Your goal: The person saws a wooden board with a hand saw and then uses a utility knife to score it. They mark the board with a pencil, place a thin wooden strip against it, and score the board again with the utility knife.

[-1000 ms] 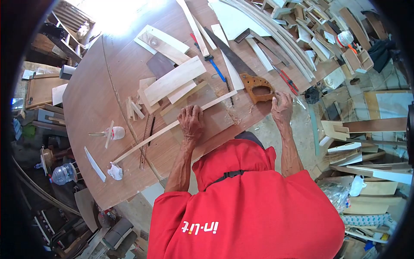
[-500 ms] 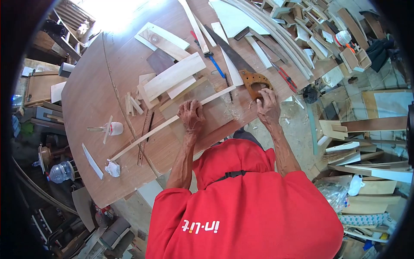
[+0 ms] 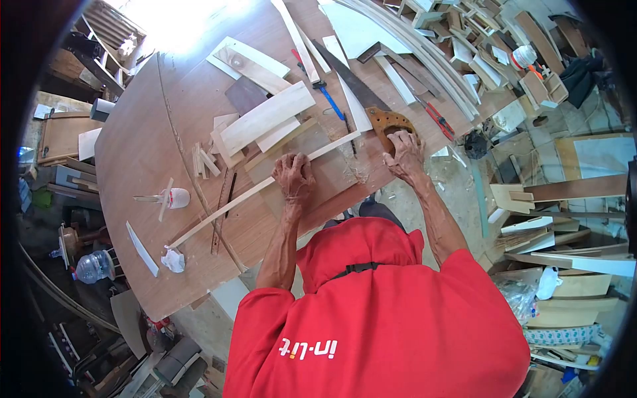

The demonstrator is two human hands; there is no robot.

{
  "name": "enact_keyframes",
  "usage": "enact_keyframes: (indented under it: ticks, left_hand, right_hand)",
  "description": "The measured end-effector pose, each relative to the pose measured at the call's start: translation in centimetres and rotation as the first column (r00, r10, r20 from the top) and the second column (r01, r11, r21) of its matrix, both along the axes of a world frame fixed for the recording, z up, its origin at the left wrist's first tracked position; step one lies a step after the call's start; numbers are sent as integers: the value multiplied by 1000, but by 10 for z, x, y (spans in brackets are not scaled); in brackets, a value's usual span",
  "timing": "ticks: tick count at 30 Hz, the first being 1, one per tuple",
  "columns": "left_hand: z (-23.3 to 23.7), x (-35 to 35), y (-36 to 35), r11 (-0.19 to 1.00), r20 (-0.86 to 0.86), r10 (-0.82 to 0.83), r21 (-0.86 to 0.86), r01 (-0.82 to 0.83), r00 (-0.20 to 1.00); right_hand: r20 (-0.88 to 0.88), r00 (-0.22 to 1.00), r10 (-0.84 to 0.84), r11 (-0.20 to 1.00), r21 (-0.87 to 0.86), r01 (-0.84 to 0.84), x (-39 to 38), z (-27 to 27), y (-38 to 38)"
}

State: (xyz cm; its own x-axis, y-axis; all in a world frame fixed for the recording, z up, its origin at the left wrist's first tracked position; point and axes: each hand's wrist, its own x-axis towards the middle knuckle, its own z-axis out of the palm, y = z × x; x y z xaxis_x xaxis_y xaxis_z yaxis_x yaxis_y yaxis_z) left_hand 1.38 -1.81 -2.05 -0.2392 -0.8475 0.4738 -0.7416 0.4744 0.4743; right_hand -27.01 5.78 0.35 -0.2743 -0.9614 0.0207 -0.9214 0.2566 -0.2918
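Observation:
My left hand (image 3: 293,178) is closed over a long thin wooden strip (image 3: 225,207), pressing it down on a flat board on the table. The strip runs slantwise from a crumpled white wad at lower left to near the saw. My right hand (image 3: 405,158) has its fingers curled around the wooden handle of a handsaw (image 3: 355,84). Its blade lies on the table and points away to the upper left. Beside the blade are a blue-and-red tool (image 3: 330,99) and a white tapered wood piece (image 3: 355,105).
Pale boards (image 3: 269,118) are piled beyond my left hand. Red-handled pliers (image 3: 438,121) and a square (image 3: 379,53) lie right of the saw. A white-and-pink container (image 3: 176,198) and short sticks (image 3: 206,161) stand left on the table (image 3: 133,166). Wood offcuts (image 3: 551,192) crowd the floor at right.
My right hand has shifted slightly up and left, further onto the saw's handle, with its fingers closing around it. My left hand and the strip stay put.

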Motion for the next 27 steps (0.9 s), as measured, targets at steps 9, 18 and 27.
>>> enact_keyframes:
  ticks: [9,18,27]
  left_hand:
    - [-1,-3,-1,1000,22,6,-10,-6,1000]
    - [2,-19,3,998,41,42,-57,-39,998]
    - [6,-28,6,998,38,61,25,-62,997]
  right_hand:
    - [-20,1000,-14,1000,-9,14,1,2,-3]
    - [20,999,-38,999,-7,38,-1,3,-5]
    - [-1,1000,16,999,-45,-16,-6,-1,-5]
